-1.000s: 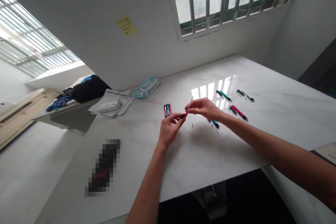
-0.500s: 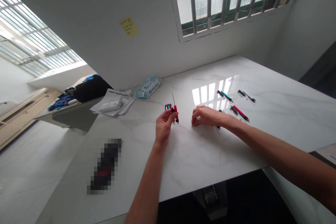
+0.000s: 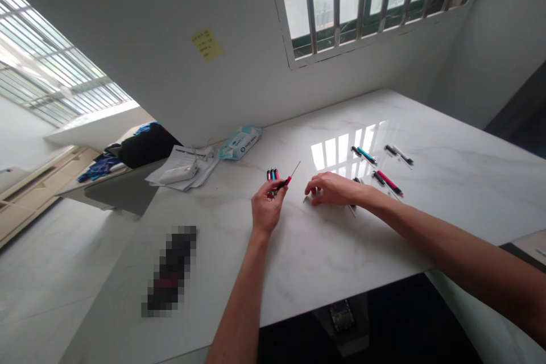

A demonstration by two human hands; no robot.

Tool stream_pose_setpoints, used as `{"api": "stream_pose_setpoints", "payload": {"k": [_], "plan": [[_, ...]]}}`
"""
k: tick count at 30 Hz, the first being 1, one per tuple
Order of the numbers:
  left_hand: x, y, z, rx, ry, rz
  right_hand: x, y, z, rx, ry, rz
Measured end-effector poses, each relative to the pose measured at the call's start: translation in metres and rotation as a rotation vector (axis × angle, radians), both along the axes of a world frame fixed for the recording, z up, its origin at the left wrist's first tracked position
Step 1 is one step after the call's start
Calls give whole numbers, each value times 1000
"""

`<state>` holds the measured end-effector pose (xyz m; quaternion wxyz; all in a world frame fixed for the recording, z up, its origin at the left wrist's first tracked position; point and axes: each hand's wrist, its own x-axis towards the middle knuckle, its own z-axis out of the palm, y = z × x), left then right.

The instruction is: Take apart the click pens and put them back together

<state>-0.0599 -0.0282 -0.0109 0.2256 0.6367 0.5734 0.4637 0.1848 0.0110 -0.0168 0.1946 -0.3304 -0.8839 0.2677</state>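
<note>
Between thumb and fingers, my left hand (image 3: 265, 210) pinches a red and black pen barrel (image 3: 283, 183). A thin refill (image 3: 295, 169) sticks out of the barrel's red end, pointing up and right. Just behind these fingers lie several pens (image 3: 272, 174) side by side, partly hidden by the hand. To the right, my right hand (image 3: 330, 187) is low over the table with its fingers curled together. At its fingertips shows a small thin greyish piece (image 3: 305, 199), too small to name. Partly covered by the right wrist are a black pen part and a white refill (image 3: 352, 211).
Right of my hands lie teal pen parts (image 3: 365, 154), black and white pen parts (image 3: 401, 154) and a red barrel (image 3: 389, 182). A wipes packet (image 3: 241, 143) and papers (image 3: 205, 172) are at the back left. A blurred dark object (image 3: 173, 270) lies front left.
The pen barrel in my left hand has tilted from upright to slanting, its refill now leaning right. My right hand has shifted slightly left, and a thin piece shows at its fingertips.
</note>
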Motion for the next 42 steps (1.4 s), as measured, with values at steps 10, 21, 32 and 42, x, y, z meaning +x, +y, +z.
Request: {"api": "stream_pose_setpoints", "payload": {"k": [10,21,32,42], "plan": [[0,-2,-1,9,41,1,-16,-6,-5,60,28,-14],[0,-3,2,33,105,-15,25,19,16,-21,527,-309],[2,-4,4,39,129,-36,23,13,24,-95,640,-257],[5,-6,4,15,122,-57,23,13,24,-108,612,-214]]}}
